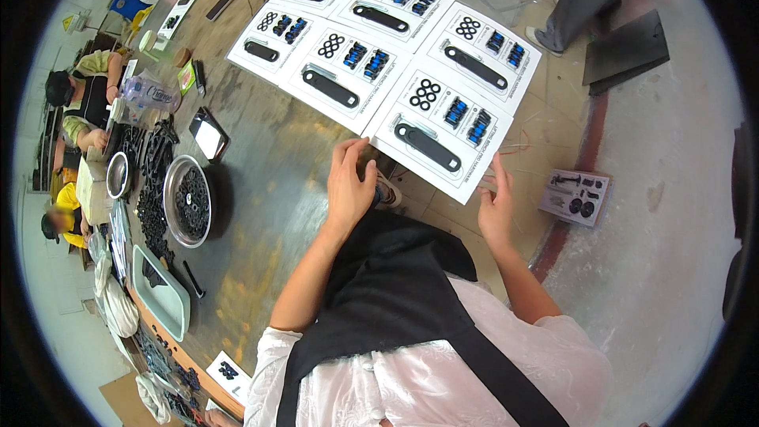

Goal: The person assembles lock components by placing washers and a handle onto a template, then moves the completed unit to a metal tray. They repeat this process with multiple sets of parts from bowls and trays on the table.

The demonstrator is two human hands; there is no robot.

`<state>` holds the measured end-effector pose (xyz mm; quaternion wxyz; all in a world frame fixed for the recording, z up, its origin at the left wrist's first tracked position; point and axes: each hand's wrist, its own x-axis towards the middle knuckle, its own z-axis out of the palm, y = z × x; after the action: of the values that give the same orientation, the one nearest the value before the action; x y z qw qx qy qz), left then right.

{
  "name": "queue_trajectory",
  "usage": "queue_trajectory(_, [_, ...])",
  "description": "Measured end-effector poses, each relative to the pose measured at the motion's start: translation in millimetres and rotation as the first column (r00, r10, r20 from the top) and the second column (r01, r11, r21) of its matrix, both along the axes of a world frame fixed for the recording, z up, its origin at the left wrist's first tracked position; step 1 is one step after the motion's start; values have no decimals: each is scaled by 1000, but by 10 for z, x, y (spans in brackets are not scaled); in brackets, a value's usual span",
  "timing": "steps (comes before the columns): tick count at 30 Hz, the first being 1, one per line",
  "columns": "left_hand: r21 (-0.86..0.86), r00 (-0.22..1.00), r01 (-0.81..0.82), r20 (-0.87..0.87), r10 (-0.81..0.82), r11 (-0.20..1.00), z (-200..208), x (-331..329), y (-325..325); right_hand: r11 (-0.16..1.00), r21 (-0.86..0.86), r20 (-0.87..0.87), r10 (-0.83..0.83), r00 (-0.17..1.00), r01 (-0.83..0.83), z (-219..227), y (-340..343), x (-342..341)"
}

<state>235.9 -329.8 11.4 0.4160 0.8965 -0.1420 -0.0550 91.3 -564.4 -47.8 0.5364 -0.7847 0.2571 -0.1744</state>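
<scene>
Several white hardware cards (pixel 439 138) lie side by side in two rows, each carrying black rings, blue-and-black screw-like parts (pixel 455 113) and a long black bar (pixel 427 147). The nearest card juts over the floor. At its left corner, my left hand (pixel 349 194) has bent fingers touching the edge, the thumb lower down beside it. On the opposite edge my right hand (pixel 496 209) is closed about the card's near right side, its fingertips partly hidden. Between them the two hands hold this card.
On the worktable (pixel 261 190) stand a steel bowl (pixel 207 225) of small black parts, a pale tray (pixel 186 320) and a phone (pixel 209 136). Loose black parts (pixel 154 190) lie alongside. Two people work at the far left. A printed box (pixel 575 196) rests on the floor at right.
</scene>
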Motion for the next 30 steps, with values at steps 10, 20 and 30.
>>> queue_trajectory(10, [493,892,113,332,-307,862,-188,5,72,974,-215,-68,63,996,-76,126,37,-5])
queue_trajectory(20, [517,883,100,348,-316,850,-266,10,90,889,-441,-95,93,991,-126,129,16,-8])
queue_trajectory(30, [391,822,103,485,-299,915,-245,259,145,893,-393,-286,106,952,-217,344,78,25])
